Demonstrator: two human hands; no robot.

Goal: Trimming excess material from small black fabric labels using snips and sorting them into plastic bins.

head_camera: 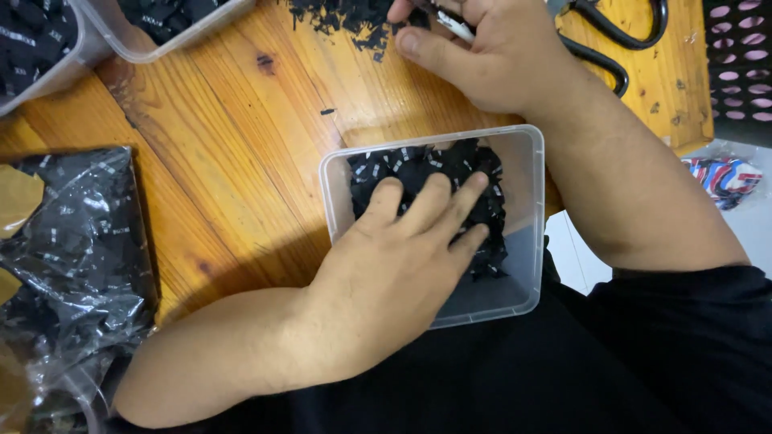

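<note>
I see my left hand (402, 257) spread flat, fingers apart, pressing on a heap of small black fabric labels with white print (438, 173) inside a clear square plastic tub (527, 241) that sits at the near edge of the wooden tabletop (241, 120), half over my lap. Beyond it, my right hand (482, 52) rests curled on the tabletop, pinching a thin white stick-like piece (456, 28); I cannot tell what it is. More loose black labels (338, 16) lie scattered just left of that hand, black-handled scissors (619, 36) just right of it. Far left of my left hand, a crinkled clear plastic bag of black labels (76, 241); beyond, two more clear tubs (129, 40).
</note>
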